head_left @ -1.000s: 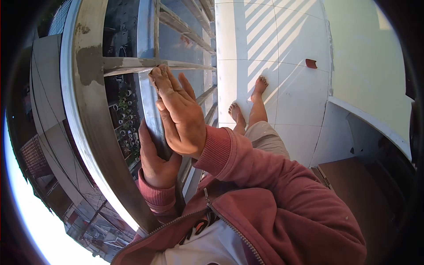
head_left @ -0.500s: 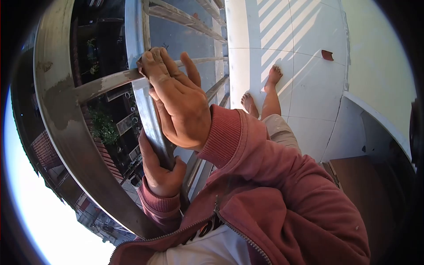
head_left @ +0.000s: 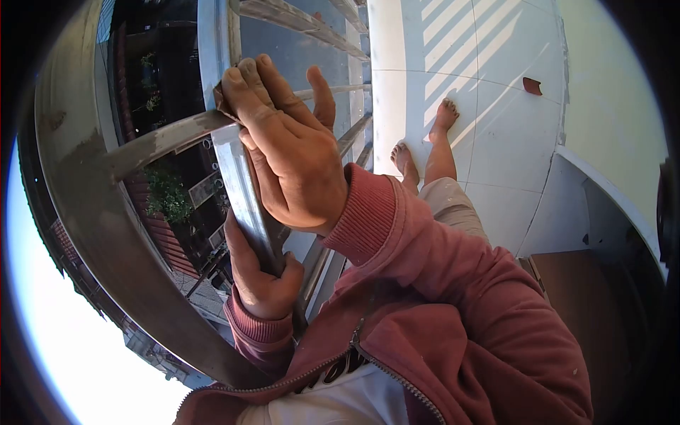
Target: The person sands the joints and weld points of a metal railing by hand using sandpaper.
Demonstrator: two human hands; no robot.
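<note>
My right hand [head_left: 294,156] lies over the bare metal rail [head_left: 237,159], its fingers pressed together on a small brown piece like folded sandpaper [head_left: 222,100]. That piece touches the joint between the rail and a crossbar [head_left: 166,142]; most of it is hidden under my fingers. The little finger is raised apart from the others. Lower down, my left hand [head_left: 265,287] is wrapped round the same rail, thumb on the near side and fingers on the outer side. The crossbar runs left to a wide brown-grey metal bar [head_left: 106,205] with darker patches.
More railing bars [head_left: 304,25] extend towards the top. My bare feet [head_left: 444,117] stand on the pale tiled floor [head_left: 496,142], where a small red-brown curved piece [head_left: 532,86] lies. A brown wooden board [head_left: 581,297] is at the lower right. Beyond the railing are plants [head_left: 168,195] and roofs.
The view has shifted slightly, so the wide bar appears further left and the floor further right. My right hand's fingertips are slightly higher in view, still at the joint. My left hand keeps its hold.
</note>
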